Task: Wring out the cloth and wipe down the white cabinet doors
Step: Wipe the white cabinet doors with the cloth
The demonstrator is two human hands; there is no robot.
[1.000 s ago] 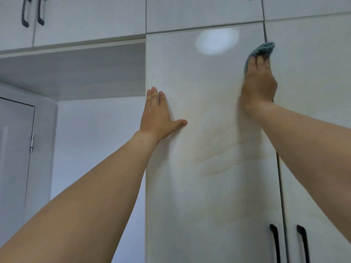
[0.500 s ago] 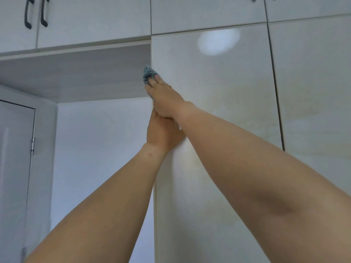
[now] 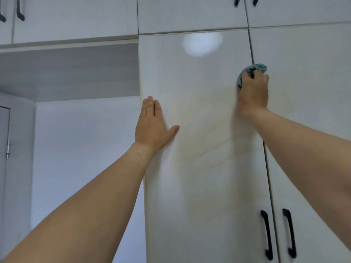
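Swept back right, right hand (image 3: 252,90) apparently presses cloth (image 3: 254,68) at door seam (image 3: 251,54).

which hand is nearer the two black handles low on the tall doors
Right. The right hand holds the cloth by the door seam, straight above the handles. The left hand lies flat at the door's far left edge.

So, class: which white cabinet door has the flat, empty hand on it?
The tall left door: the left hand lies flat near its left edge, unlike the neighbouring doors.

cabinet door (image 3: 199,111): glossy, smooth; cloth (image 3: 255,68): teal, soft fabric; handles (image 3: 266,234): black
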